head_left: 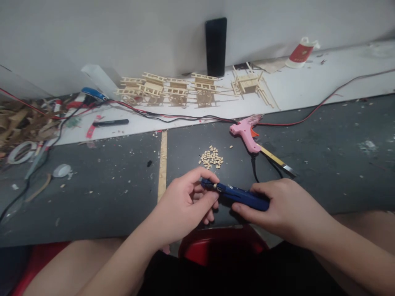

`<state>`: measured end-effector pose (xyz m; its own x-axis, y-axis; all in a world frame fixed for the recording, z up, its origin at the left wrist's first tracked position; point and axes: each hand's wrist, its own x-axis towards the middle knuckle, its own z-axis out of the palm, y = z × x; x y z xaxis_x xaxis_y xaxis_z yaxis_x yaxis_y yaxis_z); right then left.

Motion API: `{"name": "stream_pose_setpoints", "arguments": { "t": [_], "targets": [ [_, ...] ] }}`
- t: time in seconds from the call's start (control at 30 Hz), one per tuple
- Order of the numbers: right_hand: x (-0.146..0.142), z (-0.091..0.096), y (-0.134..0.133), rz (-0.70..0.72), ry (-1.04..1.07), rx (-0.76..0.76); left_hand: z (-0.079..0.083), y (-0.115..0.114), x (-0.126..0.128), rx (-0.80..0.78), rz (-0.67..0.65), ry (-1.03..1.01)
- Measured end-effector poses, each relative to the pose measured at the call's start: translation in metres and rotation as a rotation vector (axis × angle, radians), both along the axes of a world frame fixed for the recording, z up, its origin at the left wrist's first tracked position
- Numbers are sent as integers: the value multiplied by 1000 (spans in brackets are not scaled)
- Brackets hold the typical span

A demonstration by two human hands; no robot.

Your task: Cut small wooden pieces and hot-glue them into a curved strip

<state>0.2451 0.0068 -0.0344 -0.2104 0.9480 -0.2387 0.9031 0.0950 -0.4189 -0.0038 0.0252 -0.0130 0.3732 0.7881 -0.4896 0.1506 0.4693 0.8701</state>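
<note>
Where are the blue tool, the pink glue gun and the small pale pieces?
Blue tool [245, 198], head view: its body.
Pink glue gun [247, 135], head view: its grip.
Small pale pieces [211, 158], head view: middle of the pile.

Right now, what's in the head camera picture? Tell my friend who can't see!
A person's right hand grips a dark blue tool over a dark table, and the left hand is at the tool's tip, by a small pale piece. Beyond are a pile of tiny pieces, a pink glue gun and, near the wall, small wooden carts.
</note>
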Motion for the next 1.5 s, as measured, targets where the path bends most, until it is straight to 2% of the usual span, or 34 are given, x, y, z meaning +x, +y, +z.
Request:
{"name": "stream_pose_setpoints", "arguments": {
  "t": [0.3, 0.53, 0.67, 0.8, 0.97, 1.07, 1.27, 1.5],
  "targets": [
    [-5, -9, 3, 5, -94, 46, -1, 2, 0, 82, -28, 74],
    [-11, 7, 10, 26, -145, -54, -2, 4, -8, 95, -73, 135],
    [-9, 14, 15, 50, -189, -16, 1, 9, -10, 86, -77, 115],
    [-2, 13, 15, 49, -226, 48, 1, 13, -11, 113, -95, 108],
    [4, 8, 10, 52, -287, 162, -8, 15, -12, 169, -126, 126],
    [5, 11, 16, 60, -341, 278, -14, 18, -12, 221, -106, 160],
    [5, 17, 47, 92, -431, 549, -22, 27, -9, 330, 59, 202],
    [2, 1, 60, 21, -454, 773, -27, 31, -5, 303, 194, 232]
  ]
}}
